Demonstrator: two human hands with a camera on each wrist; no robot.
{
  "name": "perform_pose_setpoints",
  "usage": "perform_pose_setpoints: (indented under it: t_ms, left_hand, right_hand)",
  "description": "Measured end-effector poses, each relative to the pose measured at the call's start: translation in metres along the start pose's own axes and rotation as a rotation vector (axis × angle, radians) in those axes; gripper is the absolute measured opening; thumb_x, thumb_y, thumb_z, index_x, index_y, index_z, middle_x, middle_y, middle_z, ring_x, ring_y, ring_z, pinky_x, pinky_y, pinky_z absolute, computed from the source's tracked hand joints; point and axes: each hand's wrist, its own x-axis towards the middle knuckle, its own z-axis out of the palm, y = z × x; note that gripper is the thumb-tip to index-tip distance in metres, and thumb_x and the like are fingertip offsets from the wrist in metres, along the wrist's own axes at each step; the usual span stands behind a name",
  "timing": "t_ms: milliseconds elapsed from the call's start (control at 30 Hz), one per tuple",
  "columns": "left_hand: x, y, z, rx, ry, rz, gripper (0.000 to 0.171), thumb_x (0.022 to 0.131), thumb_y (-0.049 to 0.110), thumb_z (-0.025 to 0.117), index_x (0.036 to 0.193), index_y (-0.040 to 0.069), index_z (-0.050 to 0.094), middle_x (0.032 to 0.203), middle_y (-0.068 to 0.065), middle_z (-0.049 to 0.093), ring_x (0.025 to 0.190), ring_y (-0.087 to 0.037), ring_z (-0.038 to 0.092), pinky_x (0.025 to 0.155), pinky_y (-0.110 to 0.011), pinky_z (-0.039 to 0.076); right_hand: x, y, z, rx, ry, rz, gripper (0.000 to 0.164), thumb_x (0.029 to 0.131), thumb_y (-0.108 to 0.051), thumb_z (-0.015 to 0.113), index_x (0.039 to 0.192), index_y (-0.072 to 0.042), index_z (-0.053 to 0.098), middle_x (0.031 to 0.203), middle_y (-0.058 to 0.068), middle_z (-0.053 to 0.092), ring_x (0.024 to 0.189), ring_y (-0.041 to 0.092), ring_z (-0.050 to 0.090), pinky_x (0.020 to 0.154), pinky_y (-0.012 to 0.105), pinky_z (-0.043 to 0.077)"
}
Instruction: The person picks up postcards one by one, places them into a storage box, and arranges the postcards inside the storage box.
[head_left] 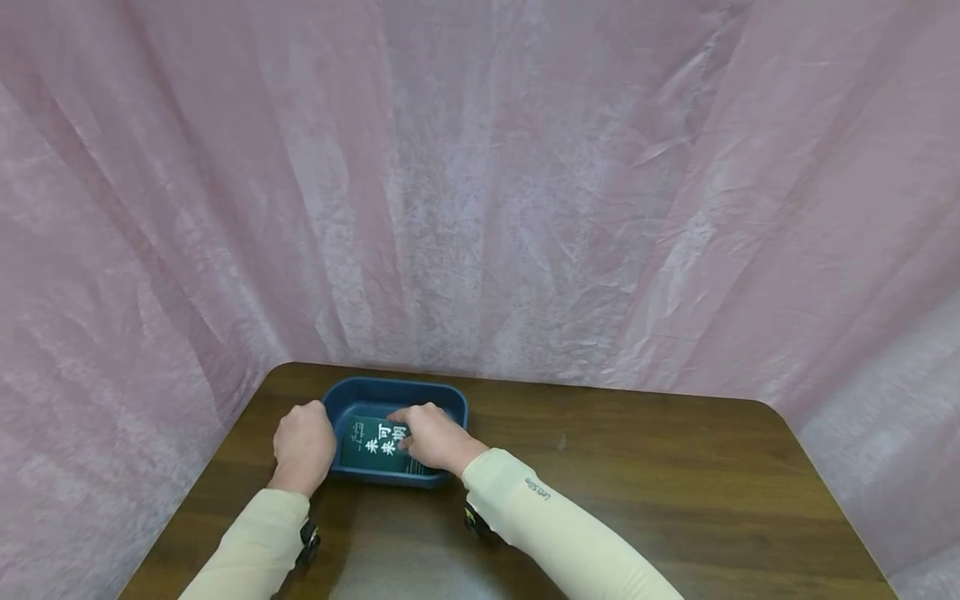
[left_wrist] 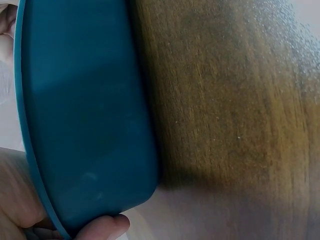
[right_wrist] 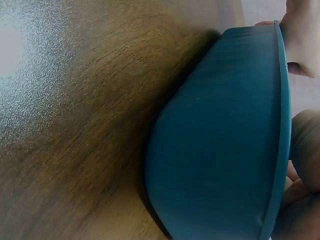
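A dark blue plastic basin [head_left: 360, 479] with rounded corners stands on the table, towards its left side. Inside it lies a dark green book [head_left: 363, 454] with white Chinese characters on the cover. My left hand [head_left: 305, 442] grips the basin's left rim; in the left wrist view, the thumb [left_wrist: 107, 227] presses the outer wall and the fingers reach over the edge. From the right, my right hand [head_left: 431, 433] reaches over the rim, index finger and thumb at the book's upper right part. Its other fingers are hidden, and I cannot tell whether it pinches the book.
A brown wooden table [head_left: 637, 483] with rounded far corners stretches to the right of the basin. Pink velvety curtains [head_left: 510, 208] hang behind it and along both sides. Each forearm wears a pale sleeve [head_left: 555, 525] with a dark strap device at the wrist.
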Motion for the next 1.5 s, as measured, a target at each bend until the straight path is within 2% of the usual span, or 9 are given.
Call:
perform_pose_setpoints:
  t_ms: [200, 433, 667, 800, 1033, 1200, 1300, 1367, 1500]
  left_hand:
    - [0.001, 0.0, -0.002, 0.013, 0.011, 0.003, 0.016, 0.084, 0.004, 0.051, 0.085, -0.009, 0.06, 0.075, -0.026, 0.058, 0.061, -0.036, 0.058, 0.043, -0.047, 0.044]
    - [0.0, 0.0, -0.002, 0.007, -0.003, -0.002, 0.015, 0.082, 0.003, 0.051, 0.086, -0.009, 0.06, 0.074, -0.026, 0.058, 0.061, -0.036, 0.058, 0.042, -0.045, 0.043]
    - [-0.001, 0.004, -0.001, 0.003, -0.036, -0.013, 0.018, 0.082, 0.005, 0.057, 0.091, -0.01, 0.06, 0.076, -0.025, 0.059, 0.058, -0.032, 0.057, 0.046, -0.046, 0.047]
    - [0.0, 0.004, -0.003, -0.004, -0.043, -0.014, 0.021, 0.082, 0.007, 0.059, 0.093, -0.011, 0.058, 0.078, -0.025, 0.058, 0.057, -0.03, 0.056, 0.048, -0.048, 0.048]
    - [-0.003, -0.006, -0.007, -0.074, -0.051, -0.02, 0.018, 0.077, 0.01, 0.06, 0.082, -0.006, 0.058, 0.07, -0.018, 0.057, 0.059, -0.03, 0.056, 0.045, -0.044, 0.045]
    - [-0.005, -0.016, -0.012, -0.16, -0.094, -0.064, 0.016, 0.076, 0.013, 0.059, 0.077, -0.003, 0.058, 0.066, -0.012, 0.053, 0.058, -0.027, 0.051, 0.044, -0.039, 0.042]
    - [-0.006, -0.021, -0.011, -0.195, -0.115, -0.08, 0.014, 0.076, 0.012, 0.056, 0.075, -0.001, 0.058, 0.065, -0.01, 0.052, 0.057, -0.025, 0.049, 0.044, -0.037, 0.04]
    - [-0.007, -0.025, -0.009, -0.214, -0.125, -0.088, 0.017, 0.078, 0.015, 0.058, 0.075, -0.001, 0.058, 0.065, -0.01, 0.053, 0.057, -0.025, 0.05, 0.045, -0.037, 0.041]
    - [-0.008, -0.032, -0.012, -0.233, -0.129, -0.102, 0.031, 0.084, 0.029, 0.063, 0.071, 0.002, 0.056, 0.064, -0.009, 0.052, 0.059, -0.024, 0.051, 0.048, -0.036, 0.041]
  right_hand:
    - [0.001, -0.001, 0.0, -0.021, 0.008, 0.013, 0.046, 0.083, -0.018, 0.068, 0.128, -0.02, 0.056, 0.122, -0.01, 0.056, 0.106, -0.001, 0.048, 0.085, 0.018, 0.039]
    - [0.002, 0.0, 0.006, -0.169, 0.012, 0.043, 0.046, 0.084, -0.025, 0.067, 0.128, -0.017, 0.056, 0.121, -0.003, 0.057, 0.112, 0.011, 0.05, 0.089, 0.022, 0.038]
    - [-0.001, 0.004, 0.008, -0.23, 0.01, -0.002, 0.047, 0.082, -0.026, 0.069, 0.125, -0.01, 0.057, 0.117, -0.002, 0.059, 0.107, 0.01, 0.053, 0.086, 0.021, 0.039]
    - [-0.002, 0.003, 0.007, -0.236, -0.017, 0.025, 0.046, 0.084, -0.028, 0.066, 0.125, -0.01, 0.056, 0.117, -0.002, 0.059, 0.106, 0.009, 0.053, 0.085, 0.021, 0.04]
    - [0.001, 0.001, 0.01, -0.257, -0.122, 0.076, 0.052, 0.086, -0.033, 0.063, 0.132, -0.012, 0.051, 0.126, -0.004, 0.054, 0.114, 0.008, 0.048, 0.09, 0.021, 0.036]
    - [0.006, 0.0, 0.014, -0.319, -0.116, 0.056, 0.048, 0.084, -0.033, 0.065, 0.127, -0.013, 0.054, 0.115, -0.004, 0.059, 0.105, 0.007, 0.053, 0.086, 0.02, 0.039]
    - [0.006, 0.0, 0.015, -0.307, -0.107, 0.051, 0.047, 0.084, -0.033, 0.066, 0.125, -0.013, 0.055, 0.112, -0.004, 0.059, 0.103, 0.007, 0.053, 0.084, 0.021, 0.04]
    - [0.004, 0.001, 0.011, -0.271, -0.082, 0.044, 0.049, 0.085, -0.033, 0.065, 0.128, -0.012, 0.053, 0.117, -0.004, 0.057, 0.108, 0.008, 0.051, 0.088, 0.022, 0.038]
    - [-0.007, 0.004, -0.015, -0.153, 0.008, 0.011, 0.053, 0.088, -0.033, 0.061, 0.136, -0.013, 0.047, 0.132, -0.003, 0.049, 0.123, 0.01, 0.041, 0.096, 0.024, 0.032]
